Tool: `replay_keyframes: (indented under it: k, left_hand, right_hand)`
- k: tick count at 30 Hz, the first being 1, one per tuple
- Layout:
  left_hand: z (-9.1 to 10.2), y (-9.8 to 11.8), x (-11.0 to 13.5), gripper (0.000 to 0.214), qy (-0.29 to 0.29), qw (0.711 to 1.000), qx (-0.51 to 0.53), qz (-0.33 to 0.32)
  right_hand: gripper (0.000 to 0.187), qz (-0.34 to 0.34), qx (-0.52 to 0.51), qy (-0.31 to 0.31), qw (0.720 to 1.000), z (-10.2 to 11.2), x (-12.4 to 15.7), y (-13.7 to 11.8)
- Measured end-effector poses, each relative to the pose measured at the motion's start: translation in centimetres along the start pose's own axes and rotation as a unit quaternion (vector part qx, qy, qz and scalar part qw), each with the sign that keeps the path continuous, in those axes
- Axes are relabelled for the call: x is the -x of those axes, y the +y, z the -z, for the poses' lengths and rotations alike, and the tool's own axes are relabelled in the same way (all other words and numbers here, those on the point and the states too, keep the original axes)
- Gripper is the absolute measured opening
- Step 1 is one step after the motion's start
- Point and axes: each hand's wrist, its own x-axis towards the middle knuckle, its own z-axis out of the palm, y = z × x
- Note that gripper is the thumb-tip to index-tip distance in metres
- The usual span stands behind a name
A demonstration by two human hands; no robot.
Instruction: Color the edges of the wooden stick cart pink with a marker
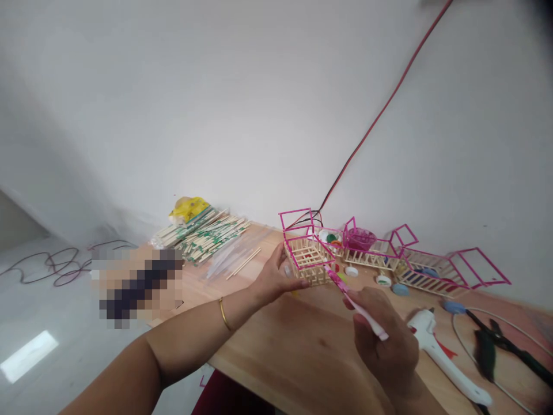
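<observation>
Toward the back edge of the worktop, in the head view, a small stick basket with a pink rim sat in the person's left hand, clamped between the thumb at its front and the fingers at its side; whether its base touched the wood could not be told. The right hand was closed round a brush, its pink-stained head at the rim's near right corner. Doing this well probably called for a light, thin coat drawn along each stick, with the basket steadied low, away from wet paint, and the pale bars below kept clean. The left forearm stretched from the lower left, elbow bent, thumb pointing right; the right hand reached in over the worktop's right side, knuckles up, the brush slanting forward and left.
</observation>
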Motion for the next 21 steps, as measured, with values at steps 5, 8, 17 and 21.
replay_keyframes:
  k: [5, 8, 17, 21]
  left_hand:
    - [-0.01, 0.15, -0.05, 0.093, 0.017, 0.999, -0.039, 0.009]
    - [-0.07, 0.23, -0.05, 0.096, 0.022, 0.999, -0.04, 0.015]
    - [-0.34, 0.13, -0.13, 0.088, 0.007, 1.0, -0.005, 0.003]
    - [-0.24, 0.03, -0.12, 0.088, 0.017, 1.0, -0.025, 0.008]
  right_hand:
    - [0.033, 0.007, -0.004, 0.0, 1.0, -0.19, -0.11, -0.07]
    - [0.03, 0.004, -0.011, -0.003, 1.0, -0.27, -0.21, -0.07]
    - [0.03, 0.002, 0.011, 0.006, 1.0, -0.06, -0.37, 0.13]
    - [0.031, 0.006, -0.012, -0.003, 1.0, -0.11, -0.43, 0.05]
